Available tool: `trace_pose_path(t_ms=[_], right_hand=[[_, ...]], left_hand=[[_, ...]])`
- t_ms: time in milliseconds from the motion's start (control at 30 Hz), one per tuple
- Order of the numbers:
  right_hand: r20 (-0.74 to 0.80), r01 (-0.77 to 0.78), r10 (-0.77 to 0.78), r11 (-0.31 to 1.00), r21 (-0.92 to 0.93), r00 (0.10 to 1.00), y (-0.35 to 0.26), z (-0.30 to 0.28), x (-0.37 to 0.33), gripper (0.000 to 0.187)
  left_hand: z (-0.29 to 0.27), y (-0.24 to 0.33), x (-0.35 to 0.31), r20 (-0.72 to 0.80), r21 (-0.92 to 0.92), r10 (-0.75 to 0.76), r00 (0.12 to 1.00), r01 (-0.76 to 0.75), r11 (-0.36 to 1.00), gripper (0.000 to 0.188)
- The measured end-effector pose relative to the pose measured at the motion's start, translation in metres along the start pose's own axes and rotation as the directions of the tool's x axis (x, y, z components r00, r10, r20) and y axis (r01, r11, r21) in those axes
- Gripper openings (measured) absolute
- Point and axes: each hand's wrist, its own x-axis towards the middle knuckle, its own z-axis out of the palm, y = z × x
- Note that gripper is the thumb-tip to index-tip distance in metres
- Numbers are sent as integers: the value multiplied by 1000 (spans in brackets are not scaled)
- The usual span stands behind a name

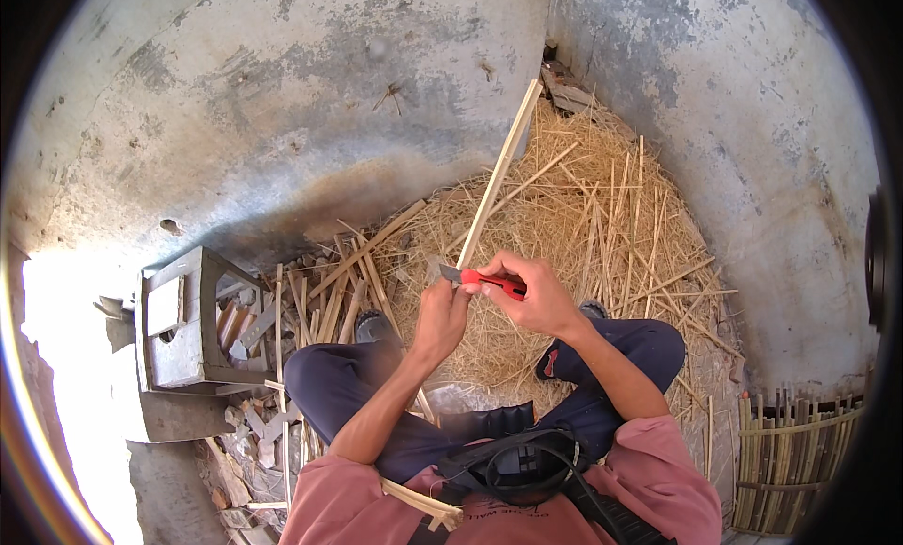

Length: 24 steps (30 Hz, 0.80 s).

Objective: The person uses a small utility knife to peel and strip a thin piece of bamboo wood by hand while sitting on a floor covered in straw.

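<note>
My left hand (439, 317) is closed around the lower part of a long pale split-wood strip (499, 175), perhaps bamboo, which slants up and away to the right. In my right hand (539, 299) is a red utility knife (495, 283), gripped by its handle. Its grey blade points left and meets the strip just above my left fingers. Whether the edge has gone into the wood is too small to tell. A short pale piece of split wood (419, 501) lies against my shirt, below my left forearm.
Shavings (527, 216) and loose strips (616, 221) cover the floor beyond my crossed legs. At left stands a weathered wooden stool (179, 324) on its side, near wood scraps and rubble (249, 442). A slatted basket (795, 460) sits at lower right. Plastered walls (310, 94) enclose the corner.
</note>
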Motion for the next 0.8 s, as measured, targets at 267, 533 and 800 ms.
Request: trace_pose_path(t_ms=[267,533,800], right_hand=[[-59,12,-13,1000,-13,998,0,4,0,15],[-90,22,-28,997,-74,996,-10,4,0,14],[-112,27,-38,994,-106,993,-9,5,-2,14]], left_hand=[[2,3,-1,-63,18,62,996,-61,998,27],[-3,10,-1,-15,72,-34,999,35,997,30],[-3,17,0,-18,14,-54,998,54,998,30]])
